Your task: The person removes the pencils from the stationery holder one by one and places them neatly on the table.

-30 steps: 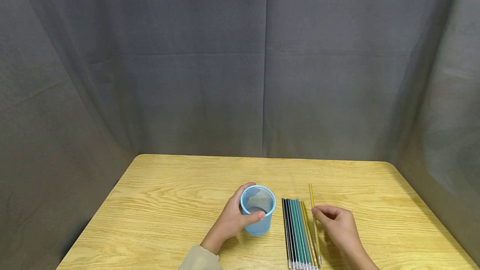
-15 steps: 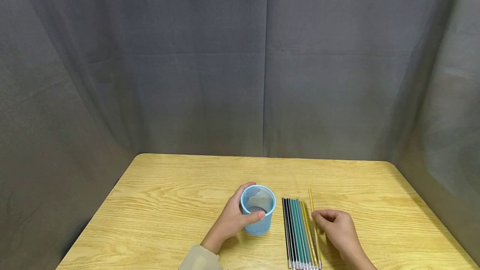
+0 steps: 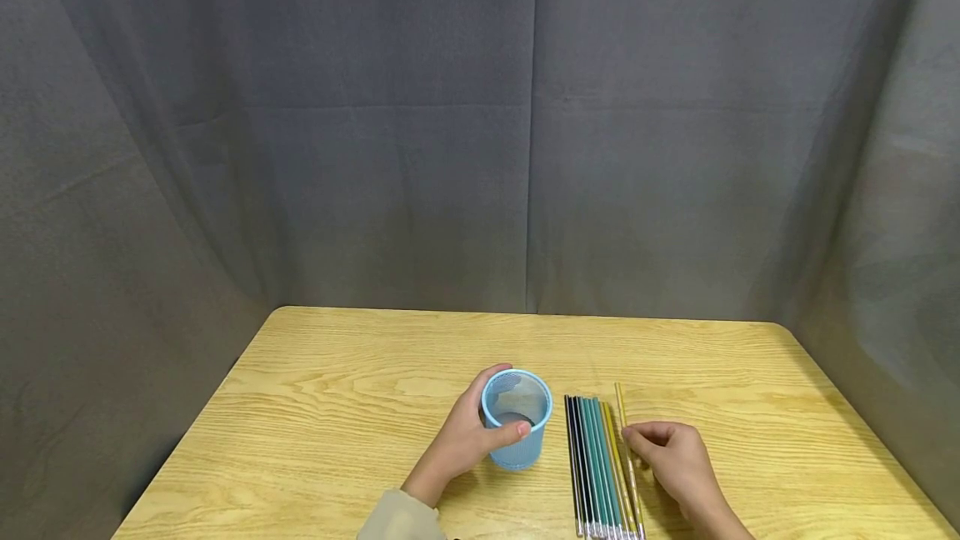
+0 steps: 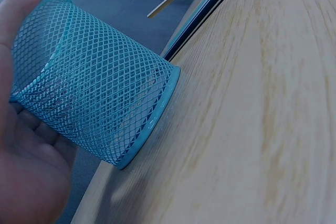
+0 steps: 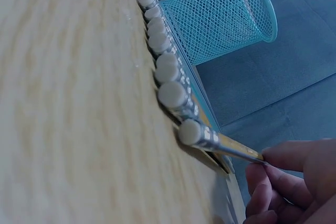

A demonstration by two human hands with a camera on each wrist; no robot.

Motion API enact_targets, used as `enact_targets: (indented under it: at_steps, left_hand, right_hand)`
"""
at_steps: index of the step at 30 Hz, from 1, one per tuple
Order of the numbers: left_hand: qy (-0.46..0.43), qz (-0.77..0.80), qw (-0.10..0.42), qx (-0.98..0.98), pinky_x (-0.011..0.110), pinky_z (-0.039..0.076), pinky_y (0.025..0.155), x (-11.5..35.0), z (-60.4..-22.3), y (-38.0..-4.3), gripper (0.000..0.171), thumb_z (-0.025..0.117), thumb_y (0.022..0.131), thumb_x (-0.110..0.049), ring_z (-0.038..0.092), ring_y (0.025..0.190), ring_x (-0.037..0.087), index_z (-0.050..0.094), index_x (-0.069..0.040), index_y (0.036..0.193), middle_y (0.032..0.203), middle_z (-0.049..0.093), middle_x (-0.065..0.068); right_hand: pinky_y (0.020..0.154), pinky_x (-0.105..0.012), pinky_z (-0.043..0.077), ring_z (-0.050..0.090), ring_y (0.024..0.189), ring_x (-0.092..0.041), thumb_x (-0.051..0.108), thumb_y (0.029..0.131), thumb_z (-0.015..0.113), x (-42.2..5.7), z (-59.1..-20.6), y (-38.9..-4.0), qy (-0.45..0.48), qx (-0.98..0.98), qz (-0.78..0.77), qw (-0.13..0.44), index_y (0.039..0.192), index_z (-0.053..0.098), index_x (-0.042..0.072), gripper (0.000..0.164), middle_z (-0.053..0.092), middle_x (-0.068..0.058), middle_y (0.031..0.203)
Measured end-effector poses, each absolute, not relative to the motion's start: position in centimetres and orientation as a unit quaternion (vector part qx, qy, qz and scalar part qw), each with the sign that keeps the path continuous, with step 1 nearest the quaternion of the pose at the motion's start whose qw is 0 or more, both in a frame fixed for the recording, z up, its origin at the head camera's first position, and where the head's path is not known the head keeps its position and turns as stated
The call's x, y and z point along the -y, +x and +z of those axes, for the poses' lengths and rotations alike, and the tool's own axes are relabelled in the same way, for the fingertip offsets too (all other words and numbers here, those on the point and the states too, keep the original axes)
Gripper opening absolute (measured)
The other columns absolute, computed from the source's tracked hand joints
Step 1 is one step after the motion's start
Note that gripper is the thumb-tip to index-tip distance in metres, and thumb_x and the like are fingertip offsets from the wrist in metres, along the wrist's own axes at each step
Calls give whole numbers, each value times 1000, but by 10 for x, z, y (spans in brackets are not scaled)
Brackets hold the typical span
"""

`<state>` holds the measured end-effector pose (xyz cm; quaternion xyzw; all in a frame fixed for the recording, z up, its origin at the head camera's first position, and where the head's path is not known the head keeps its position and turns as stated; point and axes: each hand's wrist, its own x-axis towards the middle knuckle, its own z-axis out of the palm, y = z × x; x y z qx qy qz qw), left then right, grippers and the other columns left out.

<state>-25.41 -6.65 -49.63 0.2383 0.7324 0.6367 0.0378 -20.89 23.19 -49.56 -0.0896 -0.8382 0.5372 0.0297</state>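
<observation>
My left hand [image 3: 459,440] grips a light-blue mesh pencil cup [image 3: 520,452], thumb at its near rim and fingers round its far side. The cup stands upright on the table; its mesh wall [image 4: 110,77] fills much of the left wrist view. Thumb and fingertips of my right hand [image 3: 678,461] pinch a yellow pencil [image 3: 620,405]. Its white eraser end [image 5: 190,132] is low by the tabletop, while the other end tilts up. Just left of it lies a row of pencils [image 3: 596,465], black, green and yellow, side by side, with eraser ends towards me.
The wooden table [image 3: 337,390] has rounded far corners. Grey cloth [image 3: 390,148] hangs behind it and along both sides. The pencil row lies between the cup and my right hand, its eraser ends near the bottom edge of the head view.
My right hand has drawn the yellow pencil slightly towards me, its far end sinking lower in the head view. My left hand and the cup have stayed in place.
</observation>
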Motion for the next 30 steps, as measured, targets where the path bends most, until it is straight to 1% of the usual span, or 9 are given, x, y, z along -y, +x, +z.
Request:
enact_targets:
  at_steps: [5, 8, 12, 17, 20, 30]
  left_hand:
    - [238, 637, 38, -732, 55, 41, 97, 67, -496, -254, 76, 80, 82, -33, 54, 118, 28, 40, -29, 147, 131, 57, 6]
    - [237, 637, 40, -733, 55, 40, 98, 67, -496, -254, 77, 80, 82, -34, 53, 119, 28, 40, -30, 147, 131, 56, 6]
    - [236, 636, 40, -733, 55, 40, 98, 67, -497, -254, 77, 80, 82, -34, 53, 119, 27, 40, -30, 147, 131, 57, 5]
    - [237, 637, 42, -732, 54, 41, 98, 67, -497, -254, 76, 80, 82, -34, 53, 119, 27, 40, -30, 147, 130, 57, 5]
    - [236, 638, 43, -732, 54, 40, 98, 67, -497, -254, 76, 80, 82, -34, 53, 119, 27, 40, -30, 147, 130, 57, 5]
    - [234, 639, 46, -731, 56, 40, 98, 67, -496, -254, 76, 80, 82, -33, 53, 119, 28, 40, -30, 147, 131, 56, 4]
  right_hand:
    - [72, -29, 47, 60, 81, -16, 19, 90, 73, -233, -497, -209, -86, 849, 520, 28, 99, 75, -1, 22, 72, -7, 94]
    - [73, -30, 47, 60, 81, -17, 18, 90, 73, -233, -498, -209, -84, 853, 515, 25, 98, 75, -1, 20, 72, -7, 94]
    - [69, -31, 47, 60, 75, -19, 14, 89, 73, -233, -499, -209, -84, 853, 514, 19, 99, 75, -1, 18, 72, -6, 92]
    - [67, -32, 45, 59, 73, -19, 19, 89, 74, -235, -501, -211, -75, 865, 495, 16, 96, 75, 1, 19, 71, -4, 89]
    - [67, -33, 45, 58, 74, -18, 20, 89, 74, -236, -502, -212, -73, 873, 482, 14, 94, 75, 1, 20, 70, -2, 87]
    - [71, -34, 44, 57, 76, -17, 20, 88, 74, -234, -500, -213, -71, 887, 455, 17, 88, 76, 3, 17, 70, -1, 83]
